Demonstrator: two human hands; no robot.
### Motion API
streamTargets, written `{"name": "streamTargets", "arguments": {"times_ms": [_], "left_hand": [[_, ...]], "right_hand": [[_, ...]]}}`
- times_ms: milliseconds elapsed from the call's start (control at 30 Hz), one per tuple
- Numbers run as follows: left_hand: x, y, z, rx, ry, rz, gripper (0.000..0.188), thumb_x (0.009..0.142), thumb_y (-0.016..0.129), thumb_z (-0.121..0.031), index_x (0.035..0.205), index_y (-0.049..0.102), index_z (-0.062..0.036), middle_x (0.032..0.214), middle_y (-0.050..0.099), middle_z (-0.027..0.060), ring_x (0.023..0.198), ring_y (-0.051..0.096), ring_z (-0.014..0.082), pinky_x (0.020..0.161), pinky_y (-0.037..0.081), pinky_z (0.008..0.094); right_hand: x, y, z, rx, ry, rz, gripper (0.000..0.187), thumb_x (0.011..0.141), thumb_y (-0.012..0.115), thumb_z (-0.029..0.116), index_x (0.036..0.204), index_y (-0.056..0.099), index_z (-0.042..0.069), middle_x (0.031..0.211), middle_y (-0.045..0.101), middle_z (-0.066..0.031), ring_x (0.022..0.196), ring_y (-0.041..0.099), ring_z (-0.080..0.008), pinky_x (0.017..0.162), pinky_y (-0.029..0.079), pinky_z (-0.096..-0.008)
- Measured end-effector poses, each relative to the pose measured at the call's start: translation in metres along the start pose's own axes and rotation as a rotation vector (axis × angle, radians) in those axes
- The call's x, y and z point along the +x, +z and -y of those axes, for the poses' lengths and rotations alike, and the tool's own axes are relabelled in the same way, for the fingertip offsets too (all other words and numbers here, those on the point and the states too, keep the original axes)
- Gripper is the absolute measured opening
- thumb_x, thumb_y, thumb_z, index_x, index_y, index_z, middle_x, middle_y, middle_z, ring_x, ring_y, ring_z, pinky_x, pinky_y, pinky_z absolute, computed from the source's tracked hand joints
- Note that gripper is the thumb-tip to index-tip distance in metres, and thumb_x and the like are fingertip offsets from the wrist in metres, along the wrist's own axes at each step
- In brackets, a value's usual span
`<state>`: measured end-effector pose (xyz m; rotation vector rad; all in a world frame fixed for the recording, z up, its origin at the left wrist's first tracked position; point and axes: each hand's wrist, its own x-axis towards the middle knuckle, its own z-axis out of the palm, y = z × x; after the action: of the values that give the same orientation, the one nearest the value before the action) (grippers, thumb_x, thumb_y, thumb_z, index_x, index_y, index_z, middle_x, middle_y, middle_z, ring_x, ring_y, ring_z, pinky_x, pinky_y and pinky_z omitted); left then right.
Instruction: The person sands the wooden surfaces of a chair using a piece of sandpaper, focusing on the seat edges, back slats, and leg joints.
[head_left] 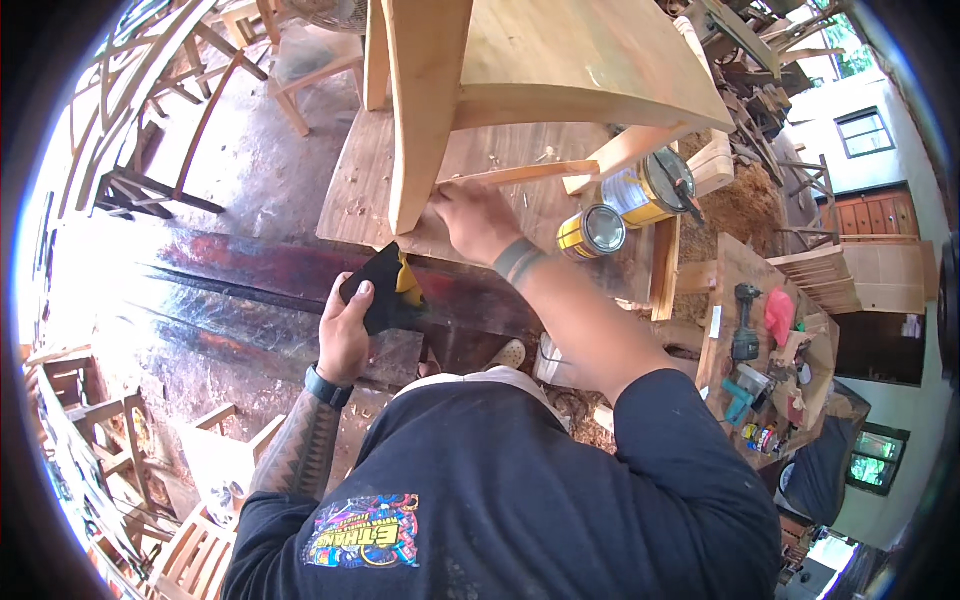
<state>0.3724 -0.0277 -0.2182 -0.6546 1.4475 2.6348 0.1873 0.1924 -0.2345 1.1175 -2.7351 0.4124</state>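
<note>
Dark shirt cloth (pixel 520 480) fills the bottom of my view, closest to my eyes. Past it, my left hand (pixel 345 335) is closed around a black sanding pad with a yellow bit (pixel 388 290); my fingers (pixel 362 290) wrap over its near edge. The pad sits just below the bottom end of a pale wooden chair leg (pixel 425 110).

My right hand (pixel 475 220) is a little higher and to the side. It rests against the chair leg, where a thin wooden rail (pixel 520 173) meets it. I cannot tell if these fingers pinch anything or just press flat.

The chair stands on a wooden tabletop (pixel 365 195). Two yellow tins (pixel 620 210) lie just past my right hand.

To do this well, I think I should keep the right hand pushing firmly so the leg does not wobble. The pad should lie flat on the wood and rub along the grain, softly near the corners.
</note>
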Motion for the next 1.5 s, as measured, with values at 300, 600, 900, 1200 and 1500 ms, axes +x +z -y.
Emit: {"name": "streamTargets", "arguments": {"times_ms": [300,600,900,1200,1500], "left_hand": [[0.006,-0.008,0.004,0.006,0.049,0.032,0.02,0.111,0.061,-0.016,0.127,0.061,-0.0039,0.115,0.071,0.0026,0.104,0.067,0.0105,0.094,0.054,0.0273],[0.008,-0.015,0.005,0.019,0.064,0.066,0.022,0.111,0.06,-0.015,0.129,0.061,-0.0027,0.115,0.071,0.0028,0.104,0.068,0.0112,0.094,0.055,0.0279],[0.005,-0.021,0.002,0.035,0.075,0.052,0.022,0.111,0.061,-0.016,0.129,0.06,-0.0028,0.115,0.07,0.0022,0.104,0.067,0.0107,0.094,0.054,0.0277],[0.009,-0.028,0.005,-0.014,0.049,0.042,0.018,0.111,0.061,-0.014,0.126,0.061,-0.0036,0.113,0.069,0.0006,0.105,0.064,0.0091,0.096,0.052,0.0267],[0.021,-0.027,0.006,-0.014,0.023,0.058,0.019,0.111,0.061,-0.015,0.126,0.061,-0.0034,0.115,0.07,0.0012,0.105,0.064,0.0097,0.097,0.052,0.0274]], "right_hand": [[0.012,-0.023,-0.019,0.111,-0.032,0.154,0.044,0.095,0.055,0.007,0.134,0.074,0.014,0.121,0.077,-0.0118,0.11,0.072,-0.0344,0.096,0.056,-0.0478],[0.018,-0.03,-0.02,0.144,-0.009,0.204,0.045,0.094,0.055,0.006,0.134,0.073,0.016,0.121,0.076,-0.0124,0.115,0.07,-0.0354,0.098,0.056,-0.0489],[-0.007,-0.036,-0.048,0.048,-0.046,0.08,0.042,0.094,0.056,0.006,0.133,0.07,0.012,0.118,0.074,-0.0113,0.112,0.07,-0.0346,0.1,0.055,-0.0483],[-0.029,-0.029,-0.056,0.075,-0.087,0.028,0.039,0.095,0.055,0.005,0.13,0.071,0.007,0.119,0.073,-0.0118,0.113,0.068,-0.0329,0.103,0.052,-0.0468],[-0.004,0.006,-0.002,-0.046,0.265,0.112,0.034,0.093,0.056,0.01,0.12,0.075,0.005,0.116,0.074,-0.0175,0.11,0.07,-0.0396,0.098,0.057,-0.0502]]}}
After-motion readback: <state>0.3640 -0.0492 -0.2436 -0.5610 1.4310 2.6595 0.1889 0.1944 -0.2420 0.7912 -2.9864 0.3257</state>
